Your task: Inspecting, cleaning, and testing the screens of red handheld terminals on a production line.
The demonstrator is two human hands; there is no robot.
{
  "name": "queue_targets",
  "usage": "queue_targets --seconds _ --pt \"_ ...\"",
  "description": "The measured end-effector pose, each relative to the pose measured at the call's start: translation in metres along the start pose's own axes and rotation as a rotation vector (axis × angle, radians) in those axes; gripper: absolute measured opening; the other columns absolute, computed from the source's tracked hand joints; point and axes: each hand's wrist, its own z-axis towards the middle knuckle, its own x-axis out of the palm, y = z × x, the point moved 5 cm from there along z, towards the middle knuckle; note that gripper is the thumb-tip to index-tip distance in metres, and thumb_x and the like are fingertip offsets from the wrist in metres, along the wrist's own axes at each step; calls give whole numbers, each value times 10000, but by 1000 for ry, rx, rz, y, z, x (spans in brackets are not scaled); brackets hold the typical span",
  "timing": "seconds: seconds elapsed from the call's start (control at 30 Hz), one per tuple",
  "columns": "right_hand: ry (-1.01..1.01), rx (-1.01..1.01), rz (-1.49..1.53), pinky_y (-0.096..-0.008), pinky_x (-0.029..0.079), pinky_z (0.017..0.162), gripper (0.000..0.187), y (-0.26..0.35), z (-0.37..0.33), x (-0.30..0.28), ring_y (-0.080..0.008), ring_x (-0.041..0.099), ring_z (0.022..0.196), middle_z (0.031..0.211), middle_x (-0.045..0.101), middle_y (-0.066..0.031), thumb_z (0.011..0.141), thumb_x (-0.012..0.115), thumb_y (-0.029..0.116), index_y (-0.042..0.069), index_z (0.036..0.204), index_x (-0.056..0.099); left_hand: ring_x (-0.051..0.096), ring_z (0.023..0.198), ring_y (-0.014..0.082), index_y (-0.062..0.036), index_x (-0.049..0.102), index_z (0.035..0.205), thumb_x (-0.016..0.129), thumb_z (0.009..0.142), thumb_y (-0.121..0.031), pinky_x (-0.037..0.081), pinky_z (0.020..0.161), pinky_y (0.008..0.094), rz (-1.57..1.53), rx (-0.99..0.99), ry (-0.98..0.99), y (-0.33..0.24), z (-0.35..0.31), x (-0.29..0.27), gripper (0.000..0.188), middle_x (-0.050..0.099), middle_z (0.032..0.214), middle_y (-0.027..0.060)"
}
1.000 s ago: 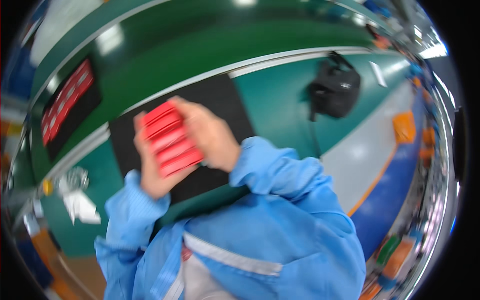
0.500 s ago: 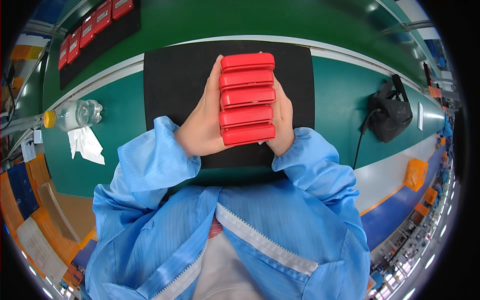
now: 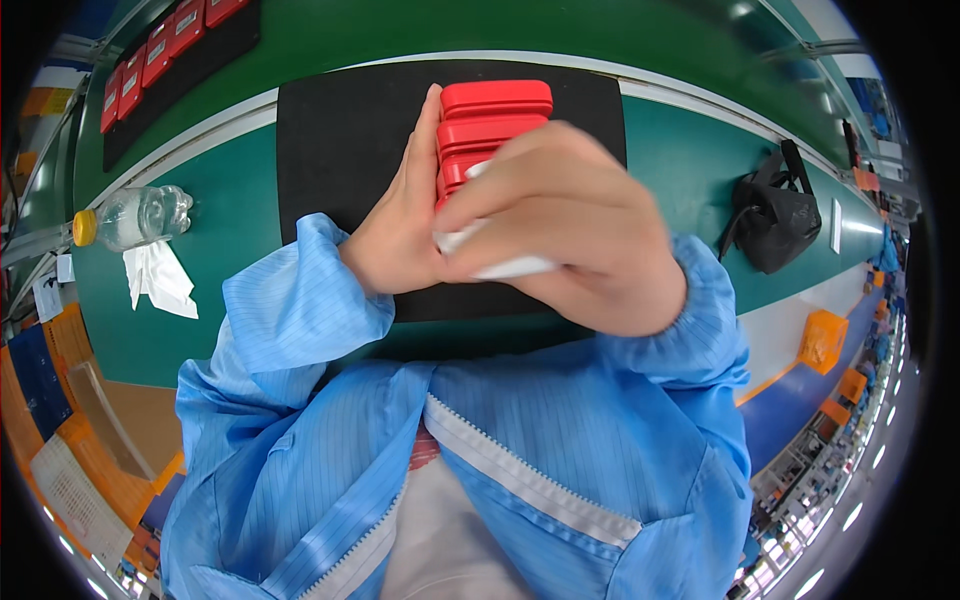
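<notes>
A row of red plastic cases (image 3: 496, 98), with rounded edges, stands pressed together over the black mat (image 3: 335, 140). Along its left side lies my left hand (image 3: 398, 228), fingers pointing away from me, holding the cases. My right hand (image 3: 590, 225), slightly blurred, is closed on a crumpled white wipe (image 3: 515, 267) against the nearer cases. Those nearer cases are mostly hidden behind the right hand. Bits of the wipe show between its fingers and below them.
At left on the green table (image 3: 680, 180) lie a clear bottle (image 3: 140, 217) with a yellow cap and a white tissue (image 3: 162, 282). A black bag-like object (image 3: 775, 225) sits at right. More red cases (image 3: 157, 55) rest on a dark strip at the far left.
My right hand has left the right side of the red cases and come over their near part with the white wipe. The left hand stays along the left side.
</notes>
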Motion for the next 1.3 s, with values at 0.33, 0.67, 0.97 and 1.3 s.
queue_targets --seconds 0.33,0.67,0.97,1.3 --pt "169 -53 -209 -326 536 777 259 -8 -31 -36 -241 647 897 1015 741 -59 690 782 65 69 949 776 437 1369 258 -161 52 1569 877 756 -174 385 1124 410 -44 -120 -64 14 -2 7 1158 397 1487 107" --pt "-26 -157 -152 -338 515 748 140 -5 -4 9 -177 618 912 926 690 53 751 681 210 180 884 712 432 1377 294 -111 -132 1567 847 784 -216 314 1171 434 -97 -131 30 -5 0 -2 1258 397 1492 168" --pt "-533 547 351 -199 340 512 263 -43 -59 -40 -8 448 585 690 519 40 943 427 46 4 1107 628 506 1274 370 -16 0 1587 809 677 -56 404 1077 412 290 -318 -7 -49 -4 -30 1218 494 1376 217" --pt "-354 752 -18 -368 533 914 420 -81 -89 26 -352 678 1052 1191 681 -177 1043 447 315 52 1346 573 439 1299 404 -52 263 1550 884 565 -82 418 1063 470 853 -186 168 -55 5 -8 1165 382 1453 211"
